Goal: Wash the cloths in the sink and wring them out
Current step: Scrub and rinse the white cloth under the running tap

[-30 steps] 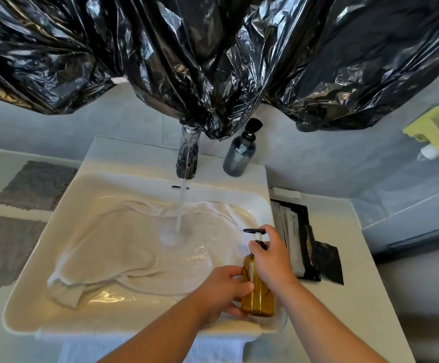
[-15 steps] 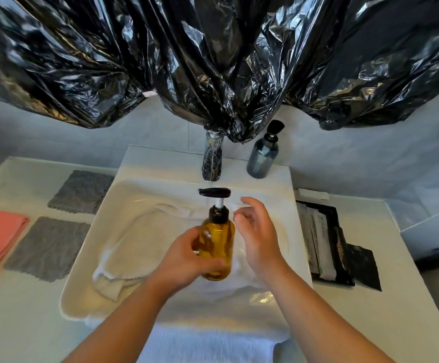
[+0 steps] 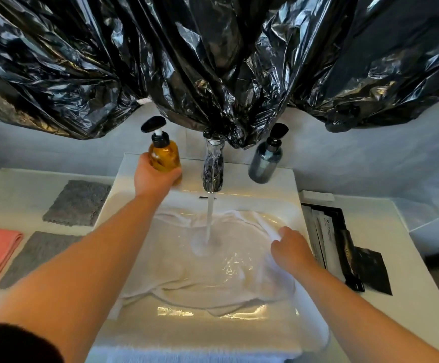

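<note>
Our left hand (image 3: 153, 176) grips the amber bottle (image 3: 164, 155) at the back ledge of the sink (image 3: 278, 179), left of the running tap (image 3: 213, 166). Our right hand (image 3: 291, 251) touches the white cloth (image 3: 181, 260) lying under the stream.
</note>
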The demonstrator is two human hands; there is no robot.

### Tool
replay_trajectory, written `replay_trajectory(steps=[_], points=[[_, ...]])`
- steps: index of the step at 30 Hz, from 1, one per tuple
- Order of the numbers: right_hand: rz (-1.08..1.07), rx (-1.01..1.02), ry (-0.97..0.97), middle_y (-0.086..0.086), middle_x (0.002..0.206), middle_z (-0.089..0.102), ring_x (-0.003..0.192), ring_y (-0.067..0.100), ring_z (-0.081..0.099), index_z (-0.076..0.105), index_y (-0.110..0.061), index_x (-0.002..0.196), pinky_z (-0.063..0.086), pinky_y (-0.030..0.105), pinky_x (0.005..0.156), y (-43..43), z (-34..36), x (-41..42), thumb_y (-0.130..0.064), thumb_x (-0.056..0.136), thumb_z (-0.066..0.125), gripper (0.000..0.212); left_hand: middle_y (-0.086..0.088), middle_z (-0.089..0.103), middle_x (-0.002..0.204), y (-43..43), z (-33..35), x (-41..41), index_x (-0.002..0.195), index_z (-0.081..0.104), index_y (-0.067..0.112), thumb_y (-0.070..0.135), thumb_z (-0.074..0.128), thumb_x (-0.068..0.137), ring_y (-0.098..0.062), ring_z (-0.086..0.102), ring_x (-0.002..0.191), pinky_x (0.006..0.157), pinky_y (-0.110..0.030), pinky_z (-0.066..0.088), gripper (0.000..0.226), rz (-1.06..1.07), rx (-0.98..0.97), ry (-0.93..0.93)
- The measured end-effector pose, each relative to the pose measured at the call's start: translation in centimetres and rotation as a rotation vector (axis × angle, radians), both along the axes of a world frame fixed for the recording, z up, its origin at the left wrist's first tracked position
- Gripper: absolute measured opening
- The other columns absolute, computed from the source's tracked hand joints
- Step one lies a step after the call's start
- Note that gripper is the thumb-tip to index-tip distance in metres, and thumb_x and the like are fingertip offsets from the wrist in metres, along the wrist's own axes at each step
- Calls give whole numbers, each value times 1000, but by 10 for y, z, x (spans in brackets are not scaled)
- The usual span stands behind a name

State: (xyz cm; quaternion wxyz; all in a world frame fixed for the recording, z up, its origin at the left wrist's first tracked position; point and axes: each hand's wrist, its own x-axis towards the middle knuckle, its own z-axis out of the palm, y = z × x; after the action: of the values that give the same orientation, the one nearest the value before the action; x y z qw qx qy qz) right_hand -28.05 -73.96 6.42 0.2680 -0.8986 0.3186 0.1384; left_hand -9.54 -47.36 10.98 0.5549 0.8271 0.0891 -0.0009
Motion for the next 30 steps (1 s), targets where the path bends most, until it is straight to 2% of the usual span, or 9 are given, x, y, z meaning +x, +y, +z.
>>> replay_trajectory(steps=[5, 8, 11, 13, 16, 20, 23, 26, 30], points=[[68, -57, 89, 3, 96, 56, 86, 23, 55, 56, -9, 108, 42, 27, 68, 1, -7, 4, -2, 89, 50, 21, 6, 57, 117, -4, -17, 20, 139, 45, 22, 24, 86, 76, -21, 57, 110, 90, -30, 45, 75, -17, 40, -25], [4, -9, 104, 1, 80, 53, 72, 19, 54, 57, -9, 91, 40, 24, 56, -1, -5, 9, -4, 89, 53, 7, -3, 52, 142, 5, -25, 12, 152, 33, 22, 28, 83, 81, -24, 50, 131, 107, -38, 45, 88, -16, 63, 27], [-116, 185, -44, 2, 60, 45, 53, 18, 43, 51, -10, 63, 30, 25, 48, 10, 5, 16, -2, 85, 54, 24, -9, 54, 140, 29, -35, -27, 146, 45, 16, 30, 69, 93, -26, 53, 128, 108, -42, 45, 60, 45, 221, -43], [-31, 317, -84, 9, 57, 42, 53, 21, 42, 45, -8, 57, 36, 29, 51, 27, 10, 20, -5, 87, 54, 31, -11, 63, 127, 52, -48, -53, 130, 61, 12, 25, 62, 96, -29, 58, 116, 104, -42, 44, 37, -30, 425, -35], [40, 443, -90, 20, 78, 66, 77, 34, 67, 66, -1, 77, 58, 42, 74, 46, 1, 20, -18, 94, 54, 27, -13, 61, 129, 84, -66, -81, 130, 59, 14, 26, 52, 98, -34, 56, 117, 103, -43, 43, 35, -233, 802, 171], [-32, 58, -43, 6, 114, 66, 101, 27, 63, 64, -11, 119, 49, 28, 85, 39, -11, 10, -41, 98, 53, 38, -13, 49, 141, 90, -68, -99, 148, 30, 11, 40, 49, 101, -35, 48, 128, 106, -43, 37, 59, -376, 979, 441], [-42, 142, 150, 6, 111, 60, 94, 26, 58, 55, -6, 125, 48, 32, 77, 45, -13, 8, -54, 89, 61, 60, -16, 64, 115, 88, -52, -90, 116, 57, 7, 24, 65, 89, -35, 59, 105, 90, -38, 48, 33, -248, 743, 521], [69, 177, 171, 6, 114, 62, 98, 26, 58, 52, -9, 123, 44, 28, 72, 59, -15, 8, -36, 81, 74, 55, -10, 59, 84, 67, -22, -90, 95, 63, 2, 12, 67, 85, -35, 60, 90, 75, -35, 44, 15, -51, 398, 397], [156, 131, 185, -3, 78, 50, 73, 19, 49, 48, -16, 77, 30, 23, 52, 65, -15, 6, -22, 79, 69, 23, -9, 53, 72, 13, 10, -106, 76, 58, 9, 11, 63, 95, -21, 49, 70, 63, -28, 45, 19, -347, -133, 484]])
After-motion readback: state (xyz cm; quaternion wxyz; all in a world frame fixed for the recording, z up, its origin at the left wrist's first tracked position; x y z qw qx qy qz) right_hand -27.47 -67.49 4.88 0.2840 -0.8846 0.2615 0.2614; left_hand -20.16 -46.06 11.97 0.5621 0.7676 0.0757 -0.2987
